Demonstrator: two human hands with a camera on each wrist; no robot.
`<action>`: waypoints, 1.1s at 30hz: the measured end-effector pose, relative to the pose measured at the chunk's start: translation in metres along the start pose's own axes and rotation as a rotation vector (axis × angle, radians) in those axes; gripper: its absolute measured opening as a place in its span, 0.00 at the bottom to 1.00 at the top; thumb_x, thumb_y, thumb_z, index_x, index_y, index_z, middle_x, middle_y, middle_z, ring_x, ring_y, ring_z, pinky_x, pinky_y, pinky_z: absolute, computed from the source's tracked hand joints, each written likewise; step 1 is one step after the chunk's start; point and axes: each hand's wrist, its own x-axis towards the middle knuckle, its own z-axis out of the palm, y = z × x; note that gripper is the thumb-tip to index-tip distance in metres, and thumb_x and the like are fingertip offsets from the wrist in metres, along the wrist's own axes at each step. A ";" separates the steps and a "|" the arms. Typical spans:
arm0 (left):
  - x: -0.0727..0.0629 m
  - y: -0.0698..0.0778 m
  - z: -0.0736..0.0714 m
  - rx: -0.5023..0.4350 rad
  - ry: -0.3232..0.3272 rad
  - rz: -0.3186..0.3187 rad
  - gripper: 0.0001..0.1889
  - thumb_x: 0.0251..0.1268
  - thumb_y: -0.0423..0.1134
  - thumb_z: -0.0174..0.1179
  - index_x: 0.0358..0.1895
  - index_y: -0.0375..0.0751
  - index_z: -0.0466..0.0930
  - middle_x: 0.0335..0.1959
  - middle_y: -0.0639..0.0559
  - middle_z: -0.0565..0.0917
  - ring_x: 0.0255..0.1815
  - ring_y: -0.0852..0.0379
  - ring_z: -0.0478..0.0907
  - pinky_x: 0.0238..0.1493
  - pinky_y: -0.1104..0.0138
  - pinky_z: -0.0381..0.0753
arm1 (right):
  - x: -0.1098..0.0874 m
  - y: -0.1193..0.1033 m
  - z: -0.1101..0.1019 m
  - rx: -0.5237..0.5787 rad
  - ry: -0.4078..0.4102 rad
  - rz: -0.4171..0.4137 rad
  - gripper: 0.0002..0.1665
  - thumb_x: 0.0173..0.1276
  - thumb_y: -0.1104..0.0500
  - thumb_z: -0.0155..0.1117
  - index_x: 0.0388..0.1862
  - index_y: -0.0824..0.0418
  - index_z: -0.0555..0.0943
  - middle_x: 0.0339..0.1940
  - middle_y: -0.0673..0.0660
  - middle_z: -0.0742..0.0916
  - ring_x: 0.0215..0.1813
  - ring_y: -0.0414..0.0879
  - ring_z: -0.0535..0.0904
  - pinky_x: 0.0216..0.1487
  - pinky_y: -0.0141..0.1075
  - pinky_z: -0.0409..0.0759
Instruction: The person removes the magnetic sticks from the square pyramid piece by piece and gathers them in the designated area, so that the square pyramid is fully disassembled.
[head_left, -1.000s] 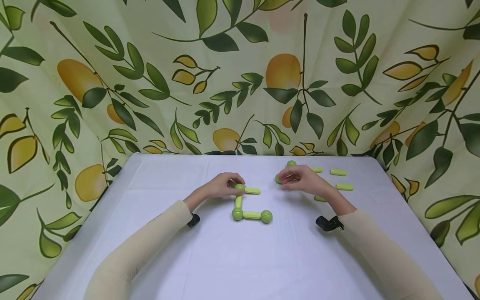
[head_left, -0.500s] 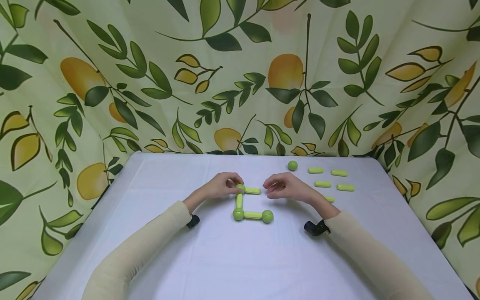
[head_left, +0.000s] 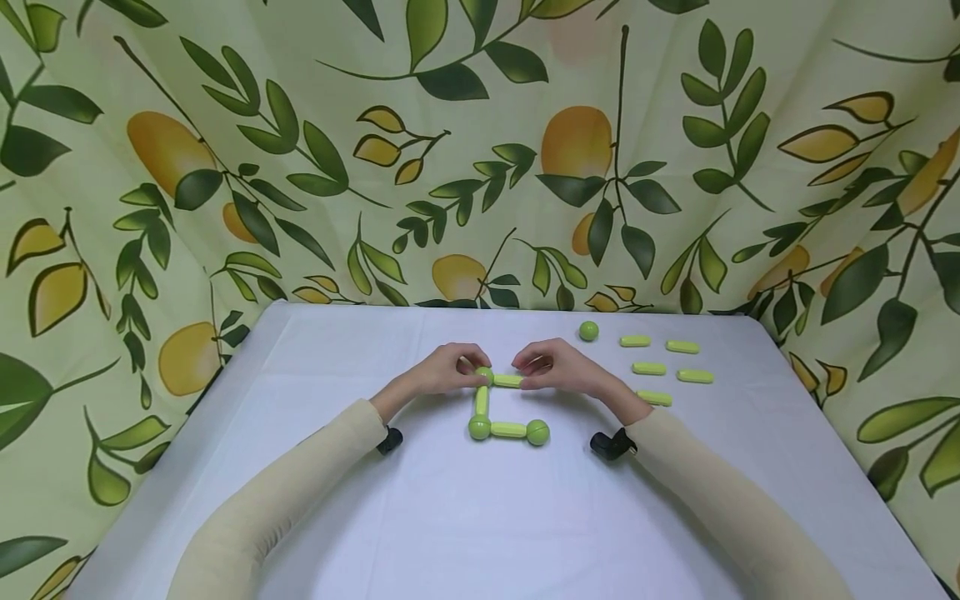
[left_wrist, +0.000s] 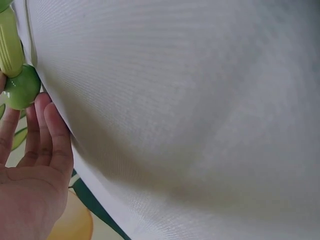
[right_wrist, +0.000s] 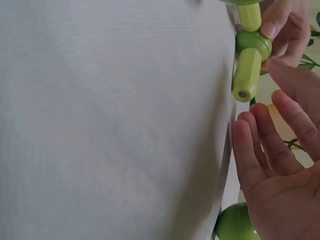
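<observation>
My left hand (head_left: 442, 369) pinches a green ball (left_wrist: 22, 89) at the upper left corner of a joined toy frame of green balls and yellow-green rods. From this ball, one rod (head_left: 481, 402) runs toward me to a corner ball (head_left: 479, 427). A near rod (head_left: 508, 430) links that corner to another ball (head_left: 537, 432). The top rod (right_wrist: 247, 75) points right, its end bare with a dark round spot. My right hand (head_left: 558, 367) has loosely bent fingers right at that free end. The right wrist view shows nothing between its fingers.
Several loose rods (head_left: 648, 368) lie at the back right, with a loose ball (head_left: 588, 331) beside them. Another view of a ball (right_wrist: 236, 222) shows past my right palm. A white cloth (head_left: 450, 517) covers the table; a patterned curtain (head_left: 480, 192) hangs behind.
My right hand has moved left from the loose pieces to the free end of the top rod. My left hand keeps its hold on the corner ball.
</observation>
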 end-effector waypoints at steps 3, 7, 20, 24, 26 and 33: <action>0.000 0.001 0.000 0.003 -0.004 0.000 0.11 0.68 0.37 0.69 0.50 0.40 0.83 0.46 0.50 0.83 0.44 0.55 0.80 0.49 0.65 0.79 | 0.004 0.001 0.002 -0.024 -0.007 0.001 0.22 0.61 0.70 0.76 0.53 0.73 0.82 0.51 0.67 0.85 0.52 0.60 0.82 0.54 0.46 0.81; 0.000 0.004 -0.001 0.005 -0.005 -0.002 0.11 0.68 0.37 0.69 0.50 0.39 0.82 0.46 0.50 0.83 0.44 0.55 0.80 0.49 0.65 0.79 | 0.009 0.000 0.005 -0.057 -0.011 -0.013 0.21 0.59 0.69 0.78 0.51 0.71 0.84 0.47 0.62 0.86 0.48 0.55 0.83 0.51 0.42 0.82; 0.003 0.002 0.000 0.015 -0.011 -0.020 0.12 0.69 0.39 0.68 0.51 0.40 0.83 0.48 0.49 0.84 0.44 0.56 0.79 0.50 0.64 0.78 | 0.017 0.000 0.010 -0.114 -0.051 0.001 0.15 0.59 0.73 0.76 0.45 0.65 0.86 0.38 0.52 0.87 0.40 0.46 0.81 0.44 0.36 0.82; 0.004 0.002 0.001 0.013 -0.017 -0.016 0.11 0.69 0.38 0.68 0.50 0.40 0.83 0.48 0.50 0.84 0.45 0.56 0.79 0.51 0.64 0.78 | 0.017 0.000 0.010 -0.114 -0.056 0.000 0.14 0.60 0.72 0.75 0.45 0.65 0.86 0.38 0.52 0.87 0.40 0.46 0.80 0.44 0.36 0.82; 0.004 0.002 0.001 0.009 -0.020 -0.015 0.10 0.69 0.38 0.68 0.50 0.40 0.83 0.48 0.50 0.84 0.46 0.56 0.80 0.51 0.65 0.79 | 0.016 0.001 0.010 -0.112 -0.062 -0.001 0.14 0.61 0.72 0.75 0.46 0.65 0.86 0.38 0.52 0.87 0.40 0.46 0.80 0.44 0.36 0.81; 0.006 0.001 0.000 0.020 -0.037 -0.002 0.10 0.69 0.37 0.68 0.49 0.40 0.84 0.47 0.51 0.85 0.47 0.56 0.80 0.51 0.66 0.79 | 0.014 0.001 0.010 -0.092 -0.080 -0.016 0.14 0.61 0.72 0.75 0.46 0.66 0.86 0.39 0.53 0.87 0.40 0.46 0.80 0.45 0.37 0.82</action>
